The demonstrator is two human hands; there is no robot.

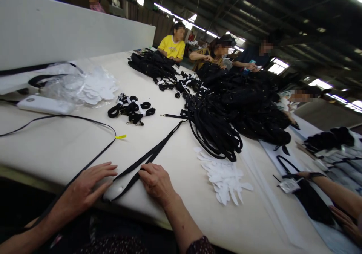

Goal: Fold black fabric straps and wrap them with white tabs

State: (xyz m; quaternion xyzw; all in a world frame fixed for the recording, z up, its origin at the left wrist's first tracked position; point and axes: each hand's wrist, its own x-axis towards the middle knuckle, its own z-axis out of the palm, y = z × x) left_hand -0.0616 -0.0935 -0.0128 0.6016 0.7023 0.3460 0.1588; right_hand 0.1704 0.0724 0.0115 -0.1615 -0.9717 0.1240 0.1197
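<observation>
Right hand (156,180) pinches black strap (131,182); clear bag (65,86) holds white pieces (97,85).

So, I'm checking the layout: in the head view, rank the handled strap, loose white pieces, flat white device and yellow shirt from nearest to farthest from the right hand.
From the right hand:
1. Handled strap, touching it.
2. Loose white pieces, to its right.
3. Flat white device, far left.
4. Yellow shirt, far end.

I observe the left hand (86,186) at the lower left, back upward, its fingers (102,170) extended rightward, thumb apart. The left forearm (46,229) enters from the lower-left corner. Right hand (157,181), lower centre: knuckles up, fingers curled; right forearm (182,217) slants down rightward.
</observation>
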